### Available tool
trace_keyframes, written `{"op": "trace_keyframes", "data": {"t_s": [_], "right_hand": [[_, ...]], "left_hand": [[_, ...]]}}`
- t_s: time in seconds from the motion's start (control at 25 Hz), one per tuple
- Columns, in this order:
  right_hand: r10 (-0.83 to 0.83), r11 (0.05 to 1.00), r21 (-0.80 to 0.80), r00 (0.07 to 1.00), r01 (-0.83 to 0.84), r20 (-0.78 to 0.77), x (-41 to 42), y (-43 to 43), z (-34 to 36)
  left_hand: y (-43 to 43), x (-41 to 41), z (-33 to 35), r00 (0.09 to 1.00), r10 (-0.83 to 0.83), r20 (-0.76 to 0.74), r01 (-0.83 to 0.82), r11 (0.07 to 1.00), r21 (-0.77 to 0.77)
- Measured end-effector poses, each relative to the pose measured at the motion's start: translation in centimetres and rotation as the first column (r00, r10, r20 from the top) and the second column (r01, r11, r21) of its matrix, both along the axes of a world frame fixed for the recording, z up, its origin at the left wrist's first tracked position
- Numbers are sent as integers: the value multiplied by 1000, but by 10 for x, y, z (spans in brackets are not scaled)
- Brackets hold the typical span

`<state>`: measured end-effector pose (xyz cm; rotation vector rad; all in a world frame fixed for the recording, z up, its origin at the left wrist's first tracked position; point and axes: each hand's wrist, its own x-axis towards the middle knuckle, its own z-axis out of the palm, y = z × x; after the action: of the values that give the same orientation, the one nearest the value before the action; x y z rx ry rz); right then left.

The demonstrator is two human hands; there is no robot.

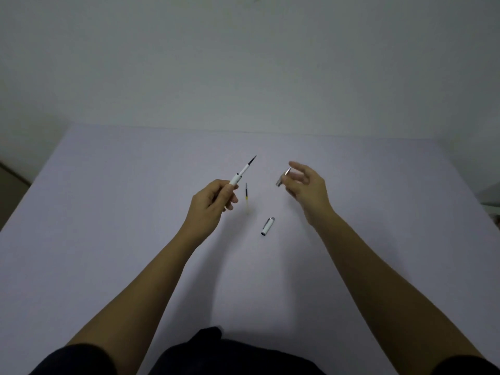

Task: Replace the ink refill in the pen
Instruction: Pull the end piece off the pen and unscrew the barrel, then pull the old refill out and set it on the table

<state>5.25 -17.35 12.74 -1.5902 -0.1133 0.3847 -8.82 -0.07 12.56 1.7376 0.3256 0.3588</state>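
Observation:
My left hand point(213, 203) grips a white pen barrel point(238, 177) that points up and to the right, with a dark refill point(251, 161) sticking out of its far end. My right hand point(304, 185) pinches a small silver tip section point(282, 177) between thumb and fingers, to the right of the barrel and apart from it. A loose refill point(246, 196), dark at its far end and yellowish lower down, lies on the table between my hands. The white pen cap point(267, 226) with a silver end lies nearer to me.
The work surface is a pale lilac table point(108, 239) against a light wall. The table's left edge runs diagonally at far left, with a brownish floor strip beyond it. Dark clothing shows at the bottom edge.

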Motion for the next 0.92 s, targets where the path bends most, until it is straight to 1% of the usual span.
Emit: {"op": "trace_keyframes", "data": {"t_s": [0.08, 0.12, 0.2, 0.24, 0.32, 0.4, 0.6, 0.76, 0.84, 0.88, 0.92], "right_hand": [[-104, 986, -145, 985, 83, -140, -7, 0, -39], [-151, 964, -241, 975, 109, -163, -11, 0, -57], [-200, 889, -441, 972, 126, -125, -18, -1, -87], [-212, 849, -512, 972, 131, -102, -22, -1, -97], [-222, 797, -591, 970, 122, -99, -25, 0, -113], [-216, 764, -636, 971, 105, -100, -27, 1, -123], [-179, 744, -663, 981, 85, -75, -29, 2, -133], [-158, 746, -662, 986, 78, -61, -24, 0, -123], [-155, 786, -604, 988, 132, 14, -16, 6, -105], [-134, 834, -535, 990, 138, 46, -12, 12, -92], [-86, 890, -443, 994, 104, 61, -10, 19, -74]], "left_hand": [[0, 3, -2, 1000, -5, -5, 5, 1000, -23], [0, 5, -4, 1000, -6, -9, 6, 1000, -28], [2, 9, -8, 1000, -6, -20, 5, 999, -40], [3, 10, -10, 1000, -6, -25, 5, 999, -45], [6, 13, -14, 999, -5, -36, 4, 999, -46], [9, 15, -18, 999, 0, -48, -2, 999, -35], [12, 18, -27, 997, 19, -81, -21, 999, -32], [12, 19, -33, 994, 25, -104, -28, 999, -29], [11, 22, -33, 994, 26, -102, -29, 999, -32], [10, 24, -32, 995, 29, -99, -33, 999, -34], [9, 25, -30, 995, 36, -91, -39, 999, -32]]}}
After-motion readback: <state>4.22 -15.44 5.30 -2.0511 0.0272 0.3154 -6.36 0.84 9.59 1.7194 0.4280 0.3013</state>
